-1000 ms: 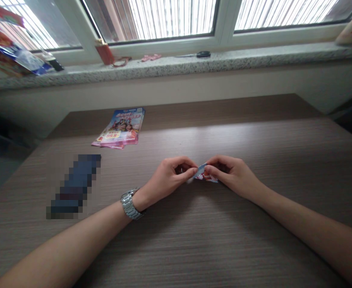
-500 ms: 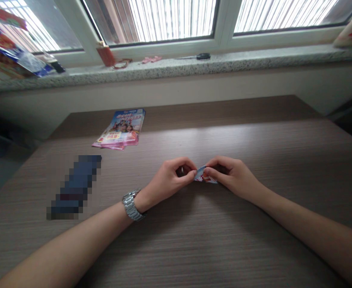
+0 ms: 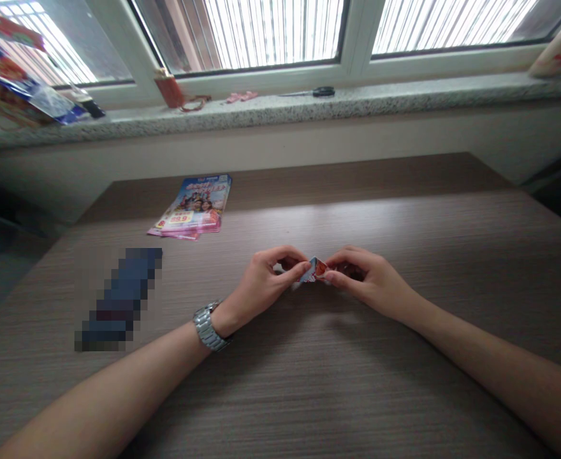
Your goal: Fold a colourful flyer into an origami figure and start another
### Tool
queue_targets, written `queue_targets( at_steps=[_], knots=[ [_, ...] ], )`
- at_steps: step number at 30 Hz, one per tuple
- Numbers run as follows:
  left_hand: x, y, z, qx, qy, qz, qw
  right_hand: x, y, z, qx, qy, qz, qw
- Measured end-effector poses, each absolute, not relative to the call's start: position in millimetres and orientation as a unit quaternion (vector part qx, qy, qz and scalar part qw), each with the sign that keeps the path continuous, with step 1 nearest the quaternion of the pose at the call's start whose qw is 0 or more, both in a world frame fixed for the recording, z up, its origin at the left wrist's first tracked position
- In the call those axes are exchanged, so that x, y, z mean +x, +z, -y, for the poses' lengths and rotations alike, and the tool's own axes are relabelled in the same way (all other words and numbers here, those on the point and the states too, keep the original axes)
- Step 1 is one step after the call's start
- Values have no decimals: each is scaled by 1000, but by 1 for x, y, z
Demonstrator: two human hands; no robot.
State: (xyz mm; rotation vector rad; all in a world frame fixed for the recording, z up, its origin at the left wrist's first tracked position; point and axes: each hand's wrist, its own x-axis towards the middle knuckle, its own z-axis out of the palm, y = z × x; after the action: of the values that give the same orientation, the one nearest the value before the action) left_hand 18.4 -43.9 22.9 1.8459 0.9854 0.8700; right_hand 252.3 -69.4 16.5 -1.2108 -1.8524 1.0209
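Note:
A small folded piece of colourful printed paper (image 3: 315, 269) is held between my two hands above the middle of the wooden table (image 3: 338, 376). My left hand (image 3: 275, 274), with a silver watch (image 3: 210, 327) on its wrist, pinches the paper's left side between thumb and fingers. On the right side, my right hand (image 3: 364, 274) grips it with thumb and fingertips. The paper shows a raised peak in the centre, with blue, white and red print. Its lower folds are too small to make out.
Printed flyers (image 3: 197, 207) lie stacked at the table's back left. A pixelated dark object (image 3: 122, 296) is nearer on the left. On the stone windowsill (image 3: 271, 111) are scissors (image 3: 323, 92), a red-brown case (image 3: 169, 89), pink items (image 3: 242, 97) and a blue package (image 3: 27, 89).
The paper has shifted slightly left and now stands in a peak between my fingers, where it lay flatter before. My left hand has moved a little left and my right fingertips have drawn apart from it.

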Motion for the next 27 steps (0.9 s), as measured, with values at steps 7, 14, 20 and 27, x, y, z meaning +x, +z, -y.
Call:
queue_targets(
  at_steps=[7, 14, 20, 27],
  knots=[
    [17, 22, 44, 733, 346, -390, 436, 253, 13, 67, -474, 380, 711, 355],
    [19, 22, 45, 741, 338, -377, 440, 253, 17, 68, -460, 381, 721, 353],
    [20, 23, 47, 752, 329, -371, 434, 254, 19, 68, -448, 375, 738, 336],
    [20, 26, 50, 761, 320, -352, 442, 253, 23, 71, -440, 342, 763, 328]
  ],
)
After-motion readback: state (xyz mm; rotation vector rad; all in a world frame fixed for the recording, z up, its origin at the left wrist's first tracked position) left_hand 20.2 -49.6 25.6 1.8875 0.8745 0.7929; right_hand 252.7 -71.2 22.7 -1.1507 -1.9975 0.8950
